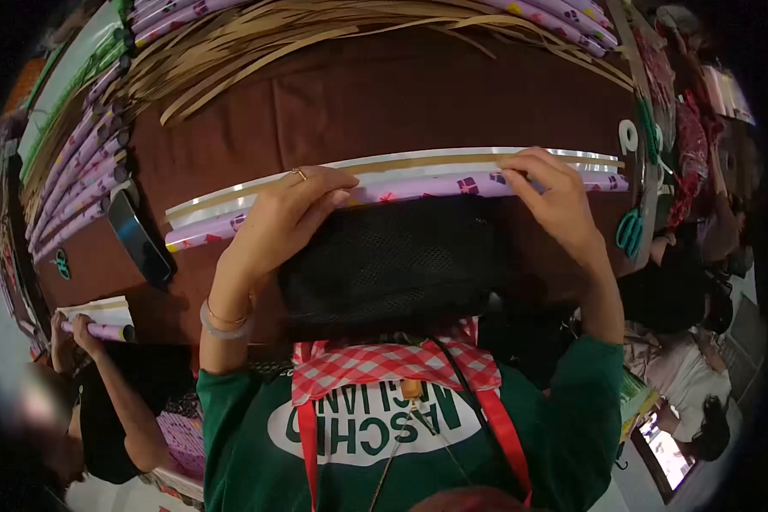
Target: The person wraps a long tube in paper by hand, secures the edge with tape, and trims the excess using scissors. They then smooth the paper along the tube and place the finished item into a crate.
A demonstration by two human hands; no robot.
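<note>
A lilac wrapping paper roll (427, 189) with printed gift boxes lies across the table in front of me. Its white, shiny inner side shows along the far edge, and a narrow brown paper strip (427, 161) runs lengthwise along it. My left hand (294, 209), with a ring on one finger, is closed over the roll left of its middle, fingers together. Further right, my right hand (557, 194) is closed with thumb and fingers at the roll's far edge, by the brown strip. A black mesh bag (392, 256) sits just below the roll, between my forearms.
Loose brown strips (256, 51) are heaped along the back. Finished-looking lilac rolls (81, 175) are stacked at left beside a phone (138, 235). Green-handled scissors (629, 232) and a white tape roll (628, 136) lie at right. Another person's hands (75, 331) hold a roll at lower left.
</note>
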